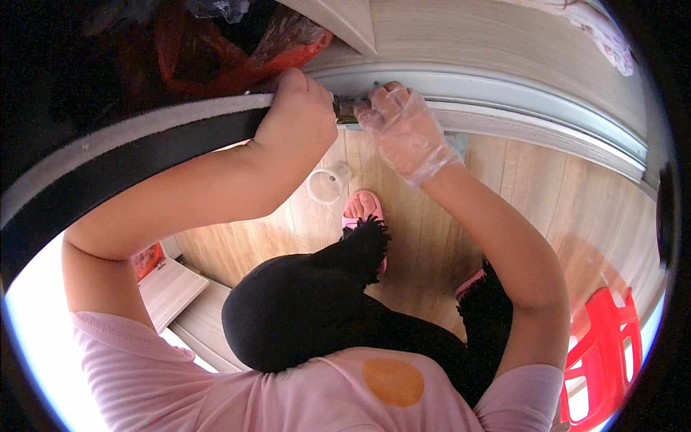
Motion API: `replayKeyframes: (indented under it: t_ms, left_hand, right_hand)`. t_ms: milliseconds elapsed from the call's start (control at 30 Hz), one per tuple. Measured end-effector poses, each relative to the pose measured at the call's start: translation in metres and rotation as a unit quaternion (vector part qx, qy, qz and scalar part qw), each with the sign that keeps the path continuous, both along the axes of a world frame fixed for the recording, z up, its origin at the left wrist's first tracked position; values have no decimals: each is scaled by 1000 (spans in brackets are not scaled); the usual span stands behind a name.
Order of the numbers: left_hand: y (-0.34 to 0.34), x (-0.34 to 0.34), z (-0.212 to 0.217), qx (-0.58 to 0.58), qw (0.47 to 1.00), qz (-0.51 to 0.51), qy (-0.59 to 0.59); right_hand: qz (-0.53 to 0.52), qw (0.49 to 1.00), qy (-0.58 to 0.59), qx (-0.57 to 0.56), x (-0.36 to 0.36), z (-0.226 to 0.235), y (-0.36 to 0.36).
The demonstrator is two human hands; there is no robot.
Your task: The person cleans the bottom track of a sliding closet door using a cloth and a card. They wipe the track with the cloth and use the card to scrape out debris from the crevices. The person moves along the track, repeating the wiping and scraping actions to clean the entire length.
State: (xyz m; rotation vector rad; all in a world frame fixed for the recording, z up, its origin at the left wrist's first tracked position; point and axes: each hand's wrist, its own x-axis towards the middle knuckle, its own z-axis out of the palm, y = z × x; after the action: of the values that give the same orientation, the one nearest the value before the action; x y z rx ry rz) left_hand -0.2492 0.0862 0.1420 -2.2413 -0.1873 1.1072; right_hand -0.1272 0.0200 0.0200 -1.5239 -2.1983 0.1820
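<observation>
My left hand is closed at the end of a black panel with a pale grey edge, apparently a sliding door; its fingertips are hidden on the far side. Close beside it, my right hand wears a clear plastic glove. Its fingers are curled down at a pale metal track along the cabinet front. A short dark section of the track shows between the two hands. What the gloved fingertips pinch, if anything, is too small to make out.
Red and clear plastic bags lie in the dark space behind the panel. A clear plastic cup is on the wood floor near my pink slipper. A red plastic stool stands at lower right, an opened wooden box or drawer at left.
</observation>
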Motion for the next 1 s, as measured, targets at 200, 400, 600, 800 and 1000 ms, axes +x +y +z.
replayKeyframes:
  t_ms: [200,400,600,800,1000]
  left_hand:
    - [0,-2,5,9,1000,-26,-7]
    - [2,-2,5,-18,1000,-18,-11]
    - [2,-3,8,16,999,-37,-17]
    - [2,-1,6,4,999,-32,-15]
    - [-1,-3,7,9,1000,-25,-9]
  right_hand:
    - [22,1000,-19,1,-4,5,10]
    - [53,991,-104,-61,-6,10,24]
    - [106,990,-87,-36,7,12,25]
    - [81,993,-79,20,9,3,23]
    - [89,993,-73,-30,8,18,28]
